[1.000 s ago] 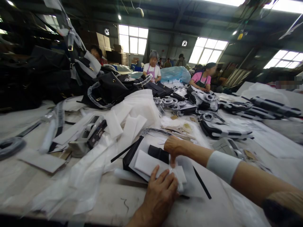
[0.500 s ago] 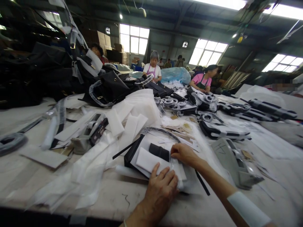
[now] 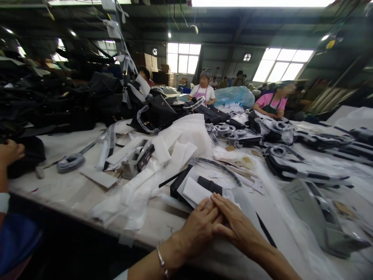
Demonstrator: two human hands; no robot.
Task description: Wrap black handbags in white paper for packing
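A black handbag (image 3: pixel 176 188) lies on the table in front of me, with a folded white foam sheet (image 3: pixel 194 190) and a black flap or pouch (image 3: pixel 208 184) on top. My left hand (image 3: pixel 199 223) rests on the near edge of the foam, its fingers stretched out. Beside it, my right hand (image 3: pixel 237 223) lies with extended fingers, the fingertips meeting those of the left. The hands hide the near part of the bag. Behind it curves a plastic-wrapped handle (image 3: pixel 225 168).
White foam sheets (image 3: pixel 189 134) are heaped beyond the bag. Grey tape dispensers stand left (image 3: pixel 129 169) and right (image 3: pixel 323 221). A coiled wrapped strap (image 3: pixel 70 162) lies left. Another person's hand (image 3: pixel 11 153) is at the left edge. Two co-workers sit across the table.
My right hand has come off the plastic at the bag's right side and moved beside my left hand. The view has swung left, bringing a neighbour's arm into sight.
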